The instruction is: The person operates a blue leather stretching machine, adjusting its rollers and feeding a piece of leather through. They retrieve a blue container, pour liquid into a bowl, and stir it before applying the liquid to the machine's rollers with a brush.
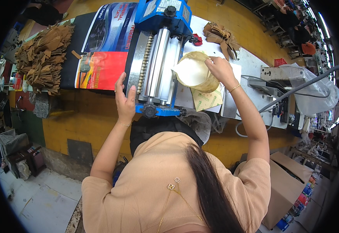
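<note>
A yellowish, stained pitcher [206, 84] with white liquid [192, 70] inside is gripped at its right side by my right hand [220, 70]. The pitcher tilts left, its spout at the right edge of a blue-framed roller machine [181, 17]. Two rollers lie side by side in the machine: a shiny metal roller [156, 64], and a white-coated roller [169, 68] nearer the pitcher. My left hand [125, 99] is at the machine's near left corner, fingers apart and holding nothing; whether it touches the frame I cannot tell. A black knob [149, 110] sits on the machine's near end.
Stacked brown cut pieces [47, 58] lie at the far left, with more brown pieces [221, 37] behind the pitcher. Printed sheets [107, 70] cover the table left of the machine. Patterned paper [208, 100] lies under the pitcher. A grey hose [293, 90] crosses on the right.
</note>
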`<action>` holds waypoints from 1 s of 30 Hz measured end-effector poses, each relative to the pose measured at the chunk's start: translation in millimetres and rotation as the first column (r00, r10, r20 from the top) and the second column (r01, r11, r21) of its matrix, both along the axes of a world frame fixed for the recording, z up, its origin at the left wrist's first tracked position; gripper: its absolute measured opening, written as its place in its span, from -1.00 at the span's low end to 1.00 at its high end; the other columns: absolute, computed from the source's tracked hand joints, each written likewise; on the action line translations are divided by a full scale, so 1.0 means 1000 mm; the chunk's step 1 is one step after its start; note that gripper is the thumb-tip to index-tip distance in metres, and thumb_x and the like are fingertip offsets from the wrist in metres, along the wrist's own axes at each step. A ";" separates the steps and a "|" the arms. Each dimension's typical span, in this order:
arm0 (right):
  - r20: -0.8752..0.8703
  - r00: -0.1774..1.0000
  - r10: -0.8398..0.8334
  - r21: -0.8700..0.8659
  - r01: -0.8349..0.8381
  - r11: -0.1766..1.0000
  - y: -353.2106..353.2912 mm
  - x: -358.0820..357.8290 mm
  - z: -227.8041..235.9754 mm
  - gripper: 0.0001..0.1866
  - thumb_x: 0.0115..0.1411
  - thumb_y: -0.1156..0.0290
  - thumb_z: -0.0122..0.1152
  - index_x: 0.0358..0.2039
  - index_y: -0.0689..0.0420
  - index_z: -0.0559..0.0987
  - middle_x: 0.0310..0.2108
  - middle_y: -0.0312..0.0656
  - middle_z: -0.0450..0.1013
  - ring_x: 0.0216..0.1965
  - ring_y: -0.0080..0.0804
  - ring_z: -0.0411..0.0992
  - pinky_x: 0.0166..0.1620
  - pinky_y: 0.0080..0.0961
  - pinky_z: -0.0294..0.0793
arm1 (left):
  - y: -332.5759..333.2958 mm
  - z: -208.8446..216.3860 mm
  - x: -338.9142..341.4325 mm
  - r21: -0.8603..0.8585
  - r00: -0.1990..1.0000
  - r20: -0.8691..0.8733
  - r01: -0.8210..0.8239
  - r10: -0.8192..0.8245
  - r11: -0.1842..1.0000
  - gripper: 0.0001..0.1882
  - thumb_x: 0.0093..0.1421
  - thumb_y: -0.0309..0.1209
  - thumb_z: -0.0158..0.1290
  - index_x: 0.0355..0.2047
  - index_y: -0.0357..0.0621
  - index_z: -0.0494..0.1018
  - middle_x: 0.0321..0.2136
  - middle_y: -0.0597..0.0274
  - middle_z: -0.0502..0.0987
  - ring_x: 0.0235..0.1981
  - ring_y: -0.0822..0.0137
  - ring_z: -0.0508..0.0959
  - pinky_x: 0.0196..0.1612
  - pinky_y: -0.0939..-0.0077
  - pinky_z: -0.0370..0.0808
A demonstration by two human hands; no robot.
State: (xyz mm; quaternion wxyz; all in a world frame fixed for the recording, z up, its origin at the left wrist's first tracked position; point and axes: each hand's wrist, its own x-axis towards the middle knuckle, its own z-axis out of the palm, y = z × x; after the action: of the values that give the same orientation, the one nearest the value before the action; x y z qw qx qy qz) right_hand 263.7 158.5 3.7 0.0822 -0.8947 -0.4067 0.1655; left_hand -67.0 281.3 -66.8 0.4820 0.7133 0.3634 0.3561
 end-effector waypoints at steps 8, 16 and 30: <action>0.000 1.000 0.006 0.005 -0.006 1.000 0.000 -0.002 0.003 -0.56 0.17 0.11 -0.08 -0.39 0.21 0.64 -0.51 0.17 0.53 -0.36 0.16 0.53 -0.15 -0.08 0.51 | 0.000 0.000 0.000 0.002 1.000 -0.004 0.006 -0.006 1.000 -0.46 0.30 -0.41 -0.05 0.28 -0.19 0.16 0.23 -0.02 0.27 0.27 0.15 0.24 0.29 0.24 0.11; 0.014 1.000 0.017 0.014 -0.017 1.000 0.000 -0.002 0.002 -0.56 0.17 0.12 -0.08 -0.38 0.21 0.65 -0.51 0.18 0.53 -0.35 0.16 0.53 -0.14 -0.09 0.51 | 0.001 -0.001 0.000 0.010 1.000 -0.004 0.008 -0.008 1.000 -0.46 0.30 -0.40 -0.05 0.27 -0.18 0.16 0.23 -0.02 0.27 0.27 0.15 0.24 0.28 0.24 0.12; 0.009 1.000 0.014 0.030 -0.014 0.999 -0.002 0.000 -0.001 -0.57 0.17 0.13 -0.07 -0.39 0.22 0.65 -0.50 0.21 0.52 -0.36 0.17 0.53 -0.16 -0.09 0.51 | 0.001 -0.001 0.000 0.003 1.000 0.004 0.009 -0.009 1.000 -0.46 0.30 -0.40 -0.05 0.27 -0.21 0.16 0.22 -0.04 0.27 0.27 0.14 0.24 0.29 0.23 0.12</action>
State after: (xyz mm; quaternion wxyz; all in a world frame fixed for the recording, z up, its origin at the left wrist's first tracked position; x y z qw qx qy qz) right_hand 263.3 156.7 2.2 0.0926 -0.8912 -0.4158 0.1560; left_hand -66.8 281.9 -67.7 0.4832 0.7151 0.3585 0.3559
